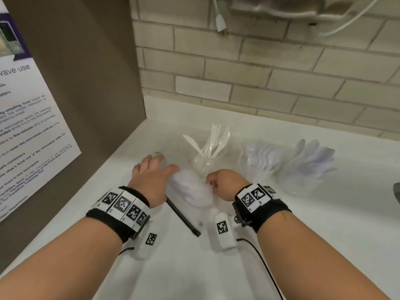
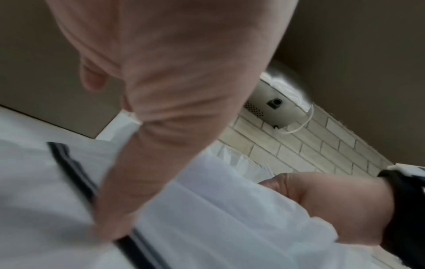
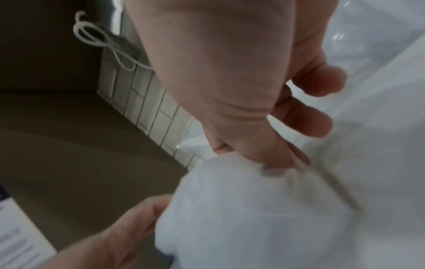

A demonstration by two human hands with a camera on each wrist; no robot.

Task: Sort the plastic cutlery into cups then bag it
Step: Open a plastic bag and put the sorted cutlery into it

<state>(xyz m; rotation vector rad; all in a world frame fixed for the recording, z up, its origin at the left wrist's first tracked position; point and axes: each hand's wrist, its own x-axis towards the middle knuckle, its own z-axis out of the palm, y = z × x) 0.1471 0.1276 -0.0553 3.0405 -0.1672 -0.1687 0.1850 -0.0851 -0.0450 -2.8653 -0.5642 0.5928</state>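
Note:
A clear plastic bag [image 1: 192, 191] with a black zip strip [image 1: 184, 217] lies on the white counter [image 1: 324, 224] between my hands. It looks whitish and bunched, and blur hides what is in it. My left hand [image 1: 160, 165] rests on the bag's left side with its fingers stretched forward, and its thumb [image 2: 110, 227] presses down by the zip strip [image 2: 76, 182]. My right hand [image 1: 211, 182] pinches the bag's right edge between thumb and forefinger [image 3: 264, 160]. Behind the hands stand three clear cups: knives and forks [image 1: 207, 152], spoons [image 1: 259, 161], and more spoons [image 1: 309, 167].
A brown panel with a printed notice [image 1: 32, 126] walls off the left side. A tiled wall [image 1: 259, 83] runs along the back, with a white cord and plug [image 1: 220, 20] hanging down it. A dark object [image 1: 397, 191] sits at the right edge.

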